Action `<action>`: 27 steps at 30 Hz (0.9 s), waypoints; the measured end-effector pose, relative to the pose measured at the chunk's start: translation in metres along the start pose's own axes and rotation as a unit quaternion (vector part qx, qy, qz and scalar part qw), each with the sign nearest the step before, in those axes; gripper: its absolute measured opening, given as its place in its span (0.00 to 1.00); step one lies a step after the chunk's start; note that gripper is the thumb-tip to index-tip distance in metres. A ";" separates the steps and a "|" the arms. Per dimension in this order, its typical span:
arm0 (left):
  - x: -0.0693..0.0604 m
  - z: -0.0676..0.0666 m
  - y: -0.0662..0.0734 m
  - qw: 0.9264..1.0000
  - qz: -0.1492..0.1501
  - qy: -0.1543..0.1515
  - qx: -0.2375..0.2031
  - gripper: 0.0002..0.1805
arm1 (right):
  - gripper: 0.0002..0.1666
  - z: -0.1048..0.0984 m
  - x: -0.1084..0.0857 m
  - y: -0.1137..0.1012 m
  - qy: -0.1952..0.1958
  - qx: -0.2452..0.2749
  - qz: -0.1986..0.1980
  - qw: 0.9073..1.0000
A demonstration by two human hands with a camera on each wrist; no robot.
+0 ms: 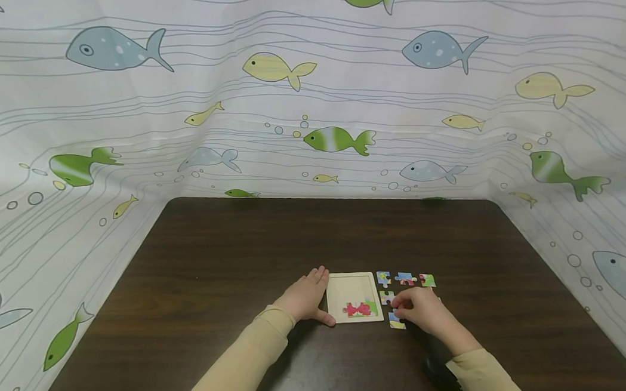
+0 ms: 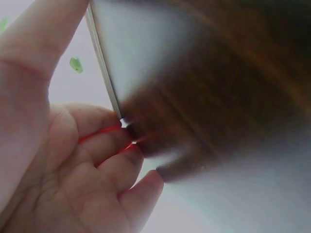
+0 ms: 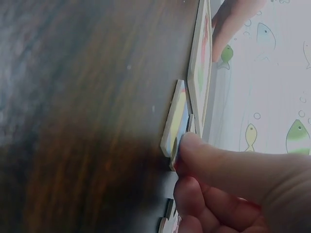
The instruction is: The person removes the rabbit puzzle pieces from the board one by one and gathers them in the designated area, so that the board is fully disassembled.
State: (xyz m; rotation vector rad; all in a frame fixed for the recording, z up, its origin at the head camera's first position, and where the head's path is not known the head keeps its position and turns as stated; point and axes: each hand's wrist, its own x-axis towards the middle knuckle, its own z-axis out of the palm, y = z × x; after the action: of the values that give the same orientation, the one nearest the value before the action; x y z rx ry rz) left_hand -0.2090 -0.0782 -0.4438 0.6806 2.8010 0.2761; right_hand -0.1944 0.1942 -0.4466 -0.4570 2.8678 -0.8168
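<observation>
A pale wooden puzzle tray (image 1: 345, 289) lies on the dark table, with joined pieces showing red flowers (image 1: 359, 309) in its lower right corner. My left hand (image 1: 304, 297) rests along the tray's left side, fingers extended at the far corner and thumb at the near one; the left wrist view shows the tray's edge (image 2: 104, 63) by the fingertips. Beside the tray's right side, my right hand (image 1: 425, 311) pinches a puzzle piece (image 3: 173, 162) between thumb and curled fingers, which mostly hide it. Close by lies a blue and yellow piece (image 1: 397, 323).
More loose puzzle pieces lie right of the tray: one by the right fingertips (image 1: 386, 297), and a far row with a blue piece (image 1: 384, 278), a blue-red piece (image 1: 406, 278) and a green-red piece (image 1: 427, 280). A fish-patterned curtain (image 1: 307, 100) surrounds the table (image 1: 230, 242).
</observation>
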 end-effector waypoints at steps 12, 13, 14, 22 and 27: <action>0.000 -0.001 0.000 1.000 0.000 0.000 0.010 0.61 | 0.03 0.001 0.002 -0.001 0.007 -0.006 -0.007 1.000; 0.000 -0.001 0.000 1.000 0.000 0.000 0.010 0.61 | 0.04 0.001 0.003 -0.001 0.010 -0.004 -0.003 1.000; 0.000 -0.001 0.000 1.000 0.000 -0.001 0.010 0.61 | 0.04 0.002 0.003 -0.002 0.012 -0.001 0.002 1.000; 0.000 -0.001 0.000 1.000 -0.003 -0.008 0.002 0.61 | 0.05 0.006 0.008 -0.009 0.023 -0.005 -0.012 1.000; 0.000 -0.001 0.001 1.000 -0.004 -0.009 -0.001 0.61 | 0.07 0.011 0.012 -0.016 0.017 -0.005 -0.037 0.999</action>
State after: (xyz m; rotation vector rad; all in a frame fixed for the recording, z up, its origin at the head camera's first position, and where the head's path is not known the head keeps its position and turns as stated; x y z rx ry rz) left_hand -0.2087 -0.0780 -0.4424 0.6678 2.7848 0.2707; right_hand -0.1991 0.1720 -0.4473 -0.5573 2.9025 -0.8312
